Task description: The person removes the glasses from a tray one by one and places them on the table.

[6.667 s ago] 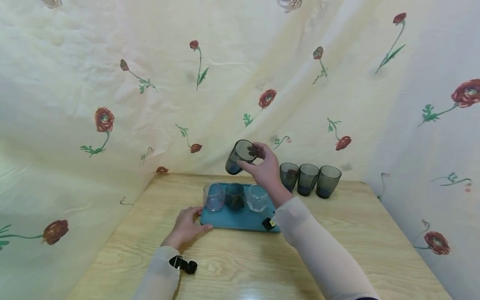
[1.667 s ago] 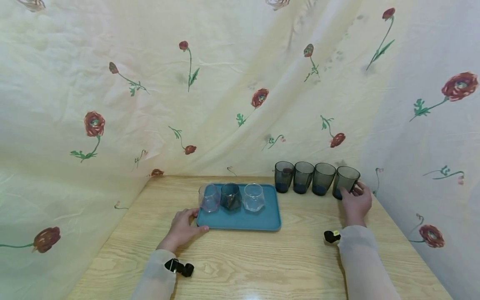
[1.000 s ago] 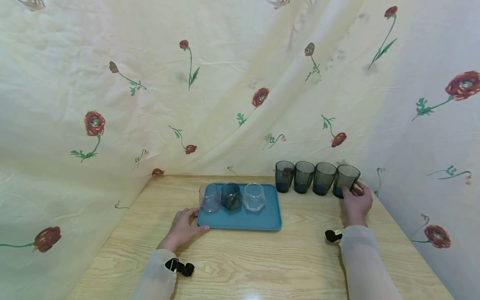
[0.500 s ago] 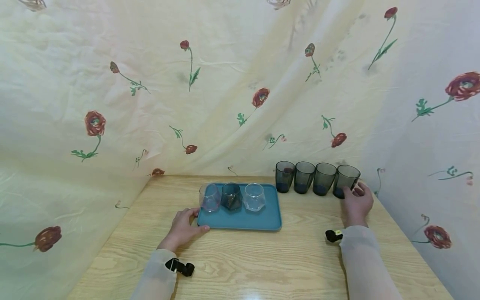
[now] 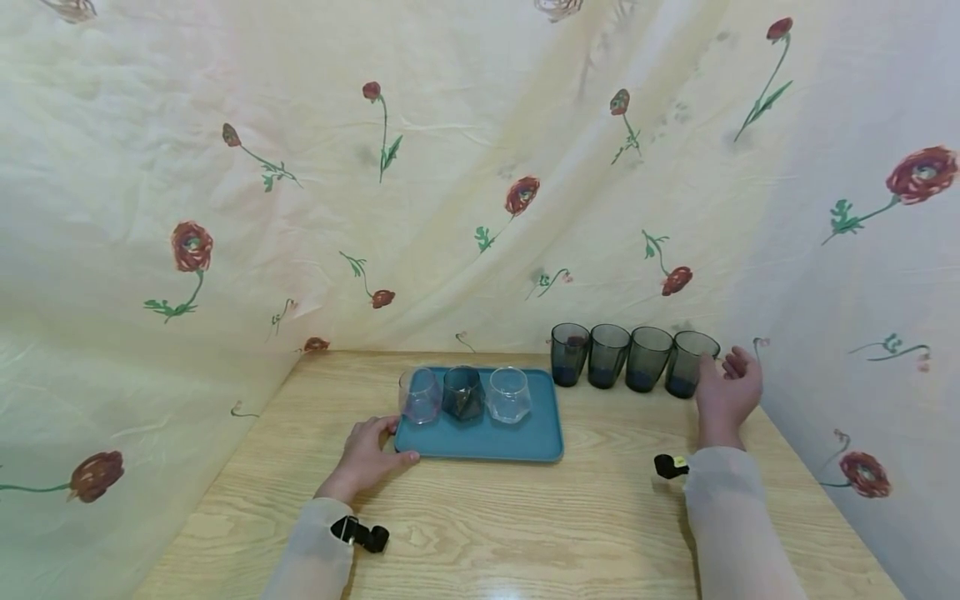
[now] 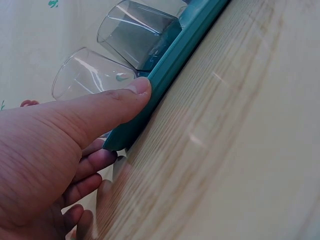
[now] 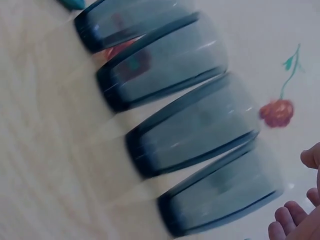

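My left hand (image 5: 365, 457) holds the front left corner of a blue tray (image 5: 487, 442); in the left wrist view the thumb (image 6: 117, 102) lies on its rim. Three short faceted glasses stand in a row on the tray: a pinkish clear one (image 5: 420, 398), a dark grey one (image 5: 462, 394) and a colourless one (image 5: 509, 396). At the right, my right hand (image 5: 727, 396) hovers beside the rightmost tall grey tumbler (image 5: 684, 367), fingers loosely curled and holding nothing. In the right wrist view that tumbler (image 7: 220, 192) stands apart from the fingertips.
Several matching grey tumblers, among them the leftmost tumbler (image 5: 568, 357), stand close together along the back of the wooden table (image 5: 525, 525). A flower-printed cloth (image 5: 450, 167) hangs right behind them.
Earlier my right hand held a grey tumbler above the tray; that tumbler then stood at the row's right end. The hand has since let go and moved slightly right. The left hand stays put.
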Action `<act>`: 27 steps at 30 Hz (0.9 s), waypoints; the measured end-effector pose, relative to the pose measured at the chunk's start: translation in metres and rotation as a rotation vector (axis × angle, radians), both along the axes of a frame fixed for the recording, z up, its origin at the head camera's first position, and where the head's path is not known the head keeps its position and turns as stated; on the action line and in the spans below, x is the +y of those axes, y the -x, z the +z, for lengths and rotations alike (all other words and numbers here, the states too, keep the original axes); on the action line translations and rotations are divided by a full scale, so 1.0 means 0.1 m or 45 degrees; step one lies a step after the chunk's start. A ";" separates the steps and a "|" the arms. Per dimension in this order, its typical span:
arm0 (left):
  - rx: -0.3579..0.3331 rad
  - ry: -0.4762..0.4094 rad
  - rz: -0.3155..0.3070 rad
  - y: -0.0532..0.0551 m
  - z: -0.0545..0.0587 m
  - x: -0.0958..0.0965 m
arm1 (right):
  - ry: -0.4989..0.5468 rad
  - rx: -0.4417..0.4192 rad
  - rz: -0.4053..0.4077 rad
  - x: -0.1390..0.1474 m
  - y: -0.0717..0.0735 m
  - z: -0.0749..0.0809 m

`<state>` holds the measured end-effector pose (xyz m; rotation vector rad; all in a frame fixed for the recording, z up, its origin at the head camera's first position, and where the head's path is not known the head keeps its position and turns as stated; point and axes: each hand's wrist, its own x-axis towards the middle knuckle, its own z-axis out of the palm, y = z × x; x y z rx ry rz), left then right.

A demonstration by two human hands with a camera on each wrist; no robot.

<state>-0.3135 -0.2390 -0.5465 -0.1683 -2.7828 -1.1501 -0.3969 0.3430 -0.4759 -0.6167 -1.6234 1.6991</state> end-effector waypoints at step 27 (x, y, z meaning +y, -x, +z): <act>-0.004 0.007 0.014 -0.01 0.03 0.03 | -0.383 0.207 0.661 -1.43 -0.19 0.44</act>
